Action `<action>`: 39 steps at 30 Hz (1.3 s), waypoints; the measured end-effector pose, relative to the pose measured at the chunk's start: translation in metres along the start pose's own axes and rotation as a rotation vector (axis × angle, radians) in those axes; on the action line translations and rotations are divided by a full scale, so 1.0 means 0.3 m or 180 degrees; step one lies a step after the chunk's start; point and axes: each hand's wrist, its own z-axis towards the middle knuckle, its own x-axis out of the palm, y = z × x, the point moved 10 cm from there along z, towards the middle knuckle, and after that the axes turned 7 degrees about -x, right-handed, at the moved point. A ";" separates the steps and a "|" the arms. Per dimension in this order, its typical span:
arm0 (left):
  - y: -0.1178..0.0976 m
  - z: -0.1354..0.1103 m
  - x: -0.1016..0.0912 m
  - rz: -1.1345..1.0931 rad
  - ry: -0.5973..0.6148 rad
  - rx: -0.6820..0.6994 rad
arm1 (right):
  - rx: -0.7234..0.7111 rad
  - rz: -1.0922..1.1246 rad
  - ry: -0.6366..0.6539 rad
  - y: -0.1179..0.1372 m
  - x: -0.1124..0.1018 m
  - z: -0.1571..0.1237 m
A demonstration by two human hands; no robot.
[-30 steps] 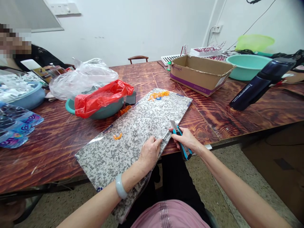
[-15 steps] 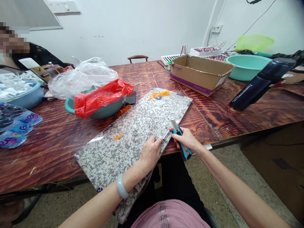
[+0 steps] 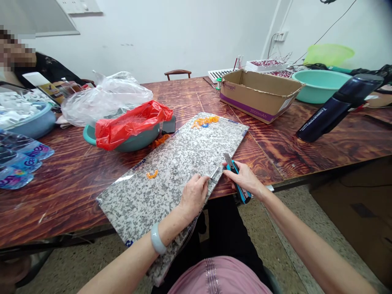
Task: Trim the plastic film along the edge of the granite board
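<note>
My left hand point(image 3: 194, 195) is closed on the near end of a small slim silvery piece point(image 3: 214, 173), which lies over the right edge of a speckled grey board point(image 3: 171, 171). Just to the right, my right hand point(image 3: 245, 178) grips a blue and black utility knife point(image 3: 241, 192) with its blade point(image 3: 228, 159) extended, pointing up and away from me. The blade sits a little apart from the silvery piece. Farther up the board lie a heap of orange plastic pieces point(image 3: 206, 120) and a blue piece point(image 3: 205, 125). A single orange piece point(image 3: 152, 174) rests left of my left hand.
A teal basin point(image 3: 137, 139) with a red bag point(image 3: 131, 124) stands left of the board. At the right are a cardboard box point(image 3: 257, 102), a dark flask point(image 3: 333, 110) and another basin point(image 3: 318, 85). Water bottles point(image 3: 24, 159) lie far left; a person point(image 3: 45, 69) sits behind them.
My right hand has moved slightly right with the utility knife, and the blade is now farther from the silvery piece. My left hand has barely moved.
</note>
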 end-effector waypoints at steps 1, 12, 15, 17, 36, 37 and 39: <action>0.000 0.000 -0.003 -0.0056 -0.0025 0.0002 | -0.0050 -0.0190 0.0030 0.012 -0.006 -0.004; 0.000 -0.003 -0.010 -0.0242 -0.0115 0.0032 | -0.0566 -0.2961 0.0656 0.073 0.102 -0.090; 0.001 -0.004 -0.008 -0.0247 -0.0085 0.0010 | -0.0535 -0.3355 0.0774 0.073 0.122 -0.103; 0.002 -0.004 -0.009 -0.0224 -0.0093 -0.0014 | -0.0535 -0.3506 0.0815 0.073 0.127 -0.105; 0.002 0.004 0.005 -0.0174 0.0244 -0.0032 | 0.0015 -0.4120 0.1163 0.064 0.158 -0.108; 0.001 0.001 0.004 -0.0155 0.0299 -0.0034 | 0.0060 -0.4134 0.1183 0.064 0.159 -0.108; -0.001 -0.007 0.004 -0.0036 0.0423 -0.0025 | 0.0121 -0.4141 0.1213 0.063 0.162 -0.108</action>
